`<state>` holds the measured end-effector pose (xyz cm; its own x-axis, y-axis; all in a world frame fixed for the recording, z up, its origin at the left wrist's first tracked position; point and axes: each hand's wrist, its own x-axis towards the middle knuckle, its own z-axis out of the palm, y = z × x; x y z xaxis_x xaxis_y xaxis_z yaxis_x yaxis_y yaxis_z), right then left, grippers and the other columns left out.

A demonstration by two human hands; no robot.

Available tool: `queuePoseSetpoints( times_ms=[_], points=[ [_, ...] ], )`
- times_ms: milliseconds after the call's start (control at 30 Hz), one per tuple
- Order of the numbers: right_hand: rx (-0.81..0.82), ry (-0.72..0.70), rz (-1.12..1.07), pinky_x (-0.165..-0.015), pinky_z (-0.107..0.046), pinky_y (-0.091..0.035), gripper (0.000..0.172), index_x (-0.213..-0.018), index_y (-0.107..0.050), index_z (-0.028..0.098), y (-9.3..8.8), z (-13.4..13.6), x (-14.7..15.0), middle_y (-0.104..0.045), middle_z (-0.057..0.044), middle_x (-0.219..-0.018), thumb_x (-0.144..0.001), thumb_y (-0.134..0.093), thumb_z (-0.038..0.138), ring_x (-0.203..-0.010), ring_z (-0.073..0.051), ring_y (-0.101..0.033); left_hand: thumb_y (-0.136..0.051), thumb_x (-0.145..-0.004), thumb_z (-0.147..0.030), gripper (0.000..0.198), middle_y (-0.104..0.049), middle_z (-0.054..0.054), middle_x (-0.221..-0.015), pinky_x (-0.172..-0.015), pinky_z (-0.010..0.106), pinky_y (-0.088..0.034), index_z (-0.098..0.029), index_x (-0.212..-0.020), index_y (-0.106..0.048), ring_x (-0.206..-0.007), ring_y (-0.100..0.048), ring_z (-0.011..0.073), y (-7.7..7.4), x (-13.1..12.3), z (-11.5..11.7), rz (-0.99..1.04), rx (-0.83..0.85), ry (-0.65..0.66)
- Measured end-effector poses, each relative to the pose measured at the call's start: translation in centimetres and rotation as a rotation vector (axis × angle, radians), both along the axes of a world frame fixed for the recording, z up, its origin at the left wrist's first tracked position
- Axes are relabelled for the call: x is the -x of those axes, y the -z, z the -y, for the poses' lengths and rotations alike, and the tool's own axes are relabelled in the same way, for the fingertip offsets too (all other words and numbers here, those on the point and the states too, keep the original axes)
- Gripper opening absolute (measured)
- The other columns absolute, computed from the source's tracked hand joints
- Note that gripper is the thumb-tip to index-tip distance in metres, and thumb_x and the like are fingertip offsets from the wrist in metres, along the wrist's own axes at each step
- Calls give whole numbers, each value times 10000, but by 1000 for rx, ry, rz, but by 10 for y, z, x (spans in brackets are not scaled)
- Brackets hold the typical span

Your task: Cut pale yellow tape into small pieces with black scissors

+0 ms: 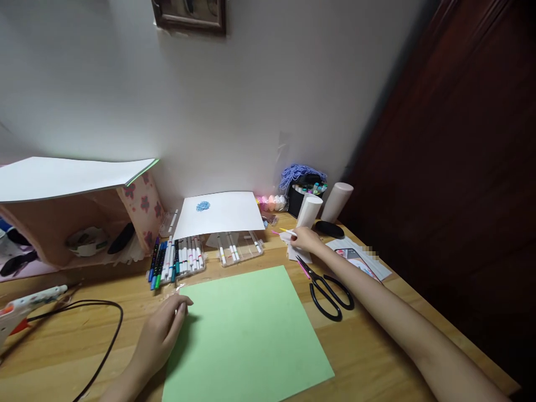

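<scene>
As the right hand (307,240) pinches one end, a yellow-tipped pen (286,230) juts leftward.

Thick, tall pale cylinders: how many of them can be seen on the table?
2: one cylinder in front of the black holder, another cylinder farther right. Others may be hidden.

In my head view, the green sheet (251,335), plain and rectangular, lies flat at six o'clock, its nearest part cut off by the frame. Toward one o'clock, beyond its far edge, I see a slender yellow stick (287,230), gripped aslant, tip toward ten o'clock, other end hidden.
</scene>
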<state>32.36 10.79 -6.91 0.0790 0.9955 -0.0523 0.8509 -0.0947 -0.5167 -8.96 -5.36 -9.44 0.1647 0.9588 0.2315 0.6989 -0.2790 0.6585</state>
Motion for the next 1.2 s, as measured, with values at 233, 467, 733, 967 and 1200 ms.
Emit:
queuePoseSetpoints(
  times_ms=[233, 467, 733, 967, 1200],
  points=[
    [-326, -64, 31, -728, -283, -425, 98, -820, -637, 162, -56, 29, 14, -666, -78, -851, -807, -570, 232, -839, -225, -599, -365, -903, -325, 218, -601, 56, -889, -784, 312, -410, -218, -880, -554, -872, -554, 218, -21, -47, -11, -17, -14, 167],
    [-567, -480, -208, -684, -277, -420, 91, -838, -614, 193, -95, 103, 68, -636, -50, -855, -828, -544, 251, -769, -187, -586, -456, -877, -426, 405, -482, 82, -1273, -937, 363, -391, -267, -1250, -451, -1126, -470, 232, -73, -118, -23, 221, 63, 314],
    [-415, -463, -566, -743, -308, -449, 81, -812, -599, 208, -101, 137, 103, -627, -43, -899, -788, -626, 280, -858, -203, -587, -549, -821, -408, 253, -606, 63, -932, -775, 299, -438, -169, -870, -614, -885, -548, 203, -85, -128, -20, 473, 85, 299],
    [122, -296, -701, -428, -178, -323, 285, -927, -621, 168, -51, 117, 91, -594, -22, -784, -776, -587, 408, -535, -80, -464, -633, -658, -390, 401, -658, 49, -857, -563, 246, -407, -151, -980, -634, -678, -578, 185, -69, -72, -28, 551, 753, 412],
    [25, -202, -854, -398, -186, -289, 406, -1238, -462, 254, 10, 132, 91, -517, 12, -865, -834, -440, 289, -449, -50, -320, -676, -610, -389, 244, -629, 31, -718, -535, 249, -364, -181, -728, -629, -649, -552, 200, -37, -61, -34, -14, 478, 308]
  ],
)
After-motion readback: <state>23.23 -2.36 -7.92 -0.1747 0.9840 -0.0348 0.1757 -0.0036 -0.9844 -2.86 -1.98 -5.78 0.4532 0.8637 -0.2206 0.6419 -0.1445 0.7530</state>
